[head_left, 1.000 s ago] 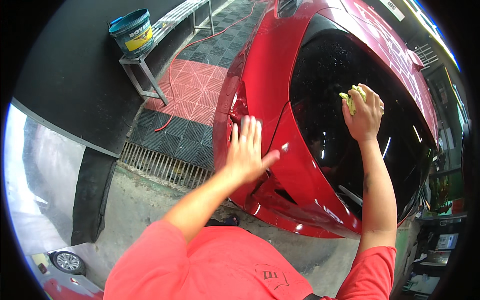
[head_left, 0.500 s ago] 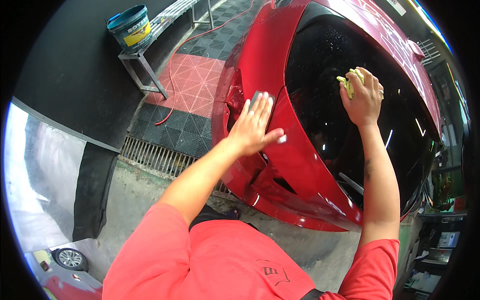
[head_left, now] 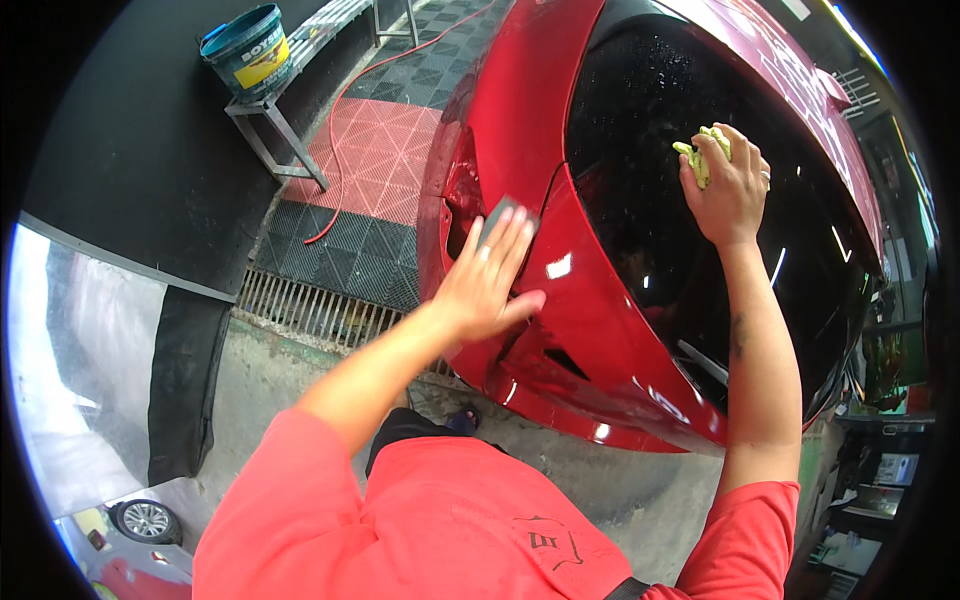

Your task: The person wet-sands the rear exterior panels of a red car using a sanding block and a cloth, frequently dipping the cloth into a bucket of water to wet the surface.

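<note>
A: Right hand [head_left: 730, 190]?
B: Closed on a crumpled yellow-green cloth [head_left: 703, 152], pressed to the dark wet rear window [head_left: 650, 110].
A: Left hand [head_left: 487, 280]?
B: Open, fingers spread, flat on the glossy red car body [head_left: 590, 320]. Well beyond it, a teal plastic bucket [head_left: 245, 48] on a grey metal stand [head_left: 275, 135].

The car [head_left: 560, 330] fills the centre and right of the frame, its rear window [head_left: 660, 150] in the upper right part. The right hand [head_left: 728, 190] lies on the window, with a cloth [head_left: 703, 152] under its fingers at the upper edge of the hand. The left hand [head_left: 488, 280] rests flat on the car body, left of the window and lower in the frame. In the upper left, a bucket [head_left: 246, 48] stands on a metal stand [head_left: 275, 125]. A floor grate [head_left: 320, 312] runs left of the car, below the stand. A hose [head_left: 345, 150] lies on the floor tiles [head_left: 375, 150] between stand and car.
</note>
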A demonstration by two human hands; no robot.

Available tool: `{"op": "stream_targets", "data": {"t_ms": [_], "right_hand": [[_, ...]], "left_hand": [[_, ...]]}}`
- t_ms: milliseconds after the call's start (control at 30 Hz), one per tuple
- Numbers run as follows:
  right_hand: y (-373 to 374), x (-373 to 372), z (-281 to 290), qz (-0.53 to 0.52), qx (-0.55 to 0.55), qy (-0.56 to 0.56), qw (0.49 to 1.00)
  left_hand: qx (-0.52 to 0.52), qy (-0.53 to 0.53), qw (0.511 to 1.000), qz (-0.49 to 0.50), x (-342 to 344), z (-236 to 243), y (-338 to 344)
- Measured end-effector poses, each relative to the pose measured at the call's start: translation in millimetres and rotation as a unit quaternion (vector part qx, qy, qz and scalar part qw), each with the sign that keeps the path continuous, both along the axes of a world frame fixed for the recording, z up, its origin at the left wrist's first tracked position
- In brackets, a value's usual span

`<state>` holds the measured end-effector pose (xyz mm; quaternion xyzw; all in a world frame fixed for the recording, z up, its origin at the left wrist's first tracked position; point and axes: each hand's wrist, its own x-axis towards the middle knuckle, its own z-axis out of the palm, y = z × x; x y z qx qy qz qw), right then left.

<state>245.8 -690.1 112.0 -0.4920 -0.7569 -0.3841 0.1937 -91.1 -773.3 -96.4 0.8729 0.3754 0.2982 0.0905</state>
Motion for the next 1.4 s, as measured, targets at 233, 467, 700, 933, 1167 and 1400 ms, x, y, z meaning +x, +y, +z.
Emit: {"op": "stream_targets", "data": {"t_ms": [233, 467, 700, 933, 1167, 1400], "right_hand": [[12.0, -16.8, 3.6, 0.013, 0.006, 0.009, 1.0], [-3.6, -0.6, 1.3, -0.007, 0.001, -0.001, 1.0], [8.6, -16.8, 0.5, 0.014, -0.008, 0.009, 1.0], [0.7, -8.3, 2.0, -0.003, -0.012, 0.011, 1.0], [-1.4, -3.7, 3.9, -0.01, -0.012, 0.013, 1.0], [13.2, -28.3, 8.1, 0.016, -0.001, 0.015, 1.0]], "left_hand": [[-0.012, -0.019, 0.999, 0.027, 5.4, 36.2, 67.3], [-0.012, 0.016, 0.999, -0.026, -10.8, 7.0, 12.0], [-0.015, -0.078, 0.996, 0.027, 16.2, 36.6, 99.2], [0.001, -0.037, 0.999, -0.009, 10.8, 33.9, 85.3], [-0.01, -0.029, 0.999, -0.032, -4.9, 2.2, 50.7], [-0.149, -0.065, 0.968, 0.192, -14.7, 47.2, 181.3]]}}
